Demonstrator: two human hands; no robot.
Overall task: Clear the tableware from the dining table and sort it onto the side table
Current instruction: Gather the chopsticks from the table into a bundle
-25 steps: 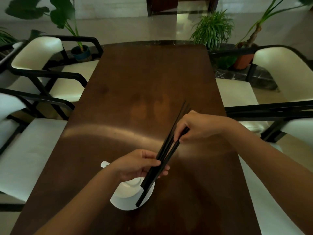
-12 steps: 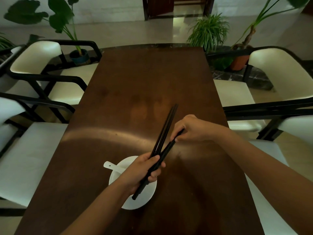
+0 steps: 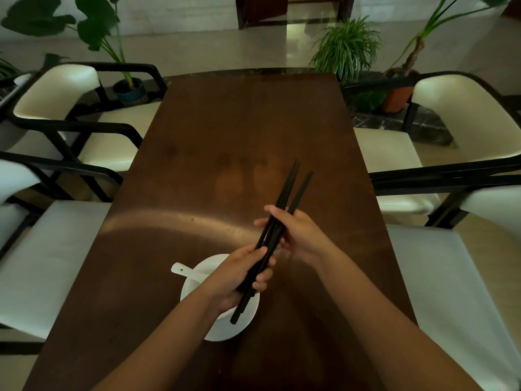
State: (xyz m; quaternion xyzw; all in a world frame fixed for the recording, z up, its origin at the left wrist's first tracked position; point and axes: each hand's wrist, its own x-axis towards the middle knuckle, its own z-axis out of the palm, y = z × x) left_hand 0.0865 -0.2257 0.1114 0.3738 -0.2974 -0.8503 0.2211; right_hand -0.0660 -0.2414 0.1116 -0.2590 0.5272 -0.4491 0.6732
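A bundle of several black chopsticks (image 3: 293,187) slants from lower left to upper right above the brown dining table (image 3: 225,142). My left hand (image 3: 239,275) grips the bundle near its lower end, fingers curled round it. My right hand (image 3: 298,235) holds the middle of the bundle from the right, its fingers behind the sticks. Under my left hand a white bowl (image 3: 222,328) stands on the table with a white spoon (image 3: 183,270) in it, handle pointing up-left. The bowl's middle is hidden by my left hand and wrist.
Cream chairs with black frames line both sides: two on the left (image 3: 53,91) and two on the right (image 3: 462,114). Potted plants (image 3: 346,49) stand on the floor past the table's far end. The side table is out of view.
My right hand has slid down the chopsticks toward my left hand and closed in on the bundle. The sticks now stand steeper and one tip has splayed out to the right.
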